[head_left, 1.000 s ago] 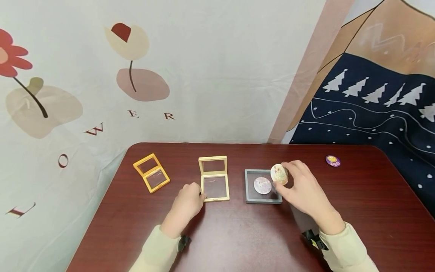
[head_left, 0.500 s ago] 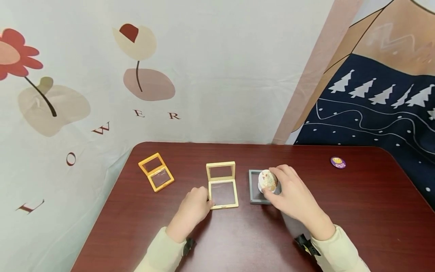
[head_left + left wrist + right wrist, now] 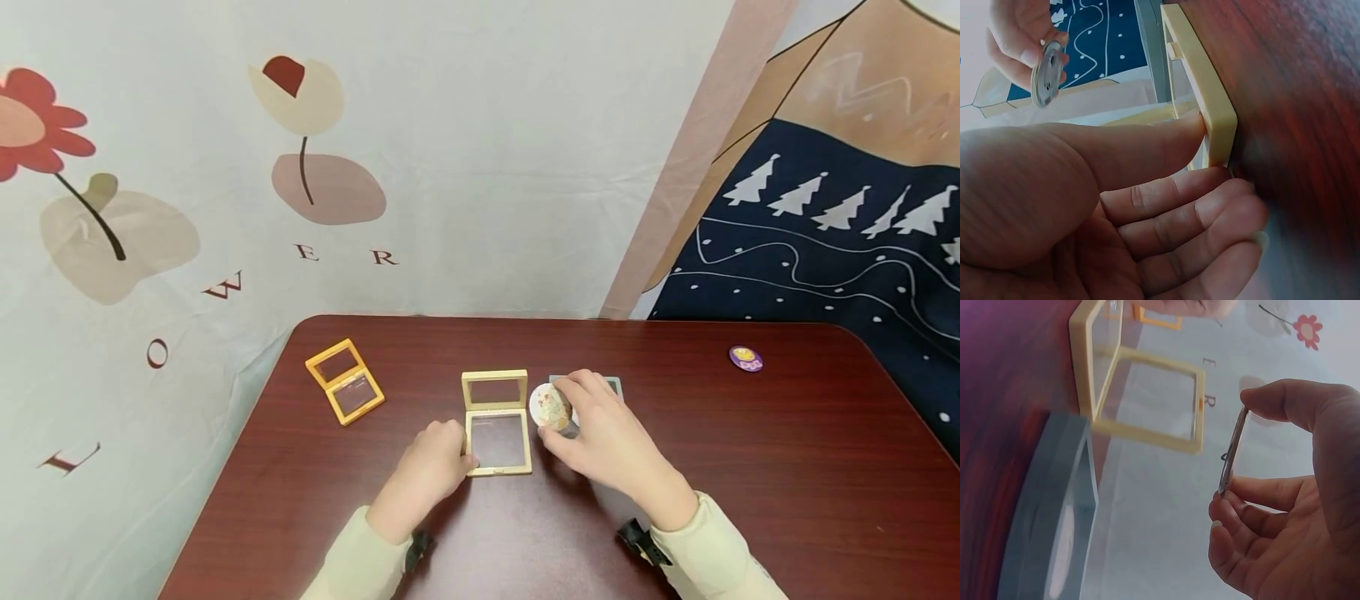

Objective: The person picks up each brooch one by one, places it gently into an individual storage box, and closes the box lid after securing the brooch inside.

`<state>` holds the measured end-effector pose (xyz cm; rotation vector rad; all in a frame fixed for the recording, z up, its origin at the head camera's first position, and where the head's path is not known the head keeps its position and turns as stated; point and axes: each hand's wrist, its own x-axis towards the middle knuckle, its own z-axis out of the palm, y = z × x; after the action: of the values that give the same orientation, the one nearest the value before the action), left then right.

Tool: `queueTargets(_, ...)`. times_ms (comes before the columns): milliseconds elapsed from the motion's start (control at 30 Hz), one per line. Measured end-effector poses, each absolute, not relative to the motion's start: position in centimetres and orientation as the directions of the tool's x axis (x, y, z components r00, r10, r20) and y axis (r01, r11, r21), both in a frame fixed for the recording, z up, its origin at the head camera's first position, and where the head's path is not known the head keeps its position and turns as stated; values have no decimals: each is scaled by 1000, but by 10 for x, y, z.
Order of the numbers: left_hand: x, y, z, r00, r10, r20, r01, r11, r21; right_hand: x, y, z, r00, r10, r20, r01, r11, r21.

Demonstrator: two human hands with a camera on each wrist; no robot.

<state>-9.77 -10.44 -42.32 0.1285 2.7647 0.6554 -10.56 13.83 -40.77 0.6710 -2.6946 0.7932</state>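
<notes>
Between thumb and fingertips, my right hand (image 3: 611,446) holds a round button badge (image 3: 550,407) by its rim. The badge has a pale printed face, and its metal back with a pin shows in the right wrist view. It hangs above the table between the cream display frame (image 3: 498,473) and the grey case (image 3: 1041,506). That frame stands opened, its lid raised, with clear film inside. My left hand (image 3: 431,467) pinches its near left corner, thumb on the edge in the left wrist view. In the head view my right hand hides most of the grey case.
A pale round badge (image 3: 1063,553) lies inside the grey case. An orange display frame (image 3: 356,400), opened, lies at the left of the table. A purple badge (image 3: 746,359) lies at the back right. A printed cloth (image 3: 487,167) hangs behind the table.
My right hand has carried the badge left across the grey case towards the cream frame. My left hand has shifted the cream frame right and slightly nearer.
</notes>
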Motion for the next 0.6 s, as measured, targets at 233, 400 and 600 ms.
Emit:
queueTargets(233,-95,-103,-422,-944,157,-290,10,893,449,-105,120,-414,-843,-409,351,-532,732,-425)
queueTargets(400,-95,-103,-421,-945,178,-275,40,896,442,-106,109,-419,-827,-451,336,-561,707,-431)
queueTargets(600,-95,-104,-421,-941,197,-276,59,897,437,-107,100,-428,-788,-506,351,-612,703,-362)
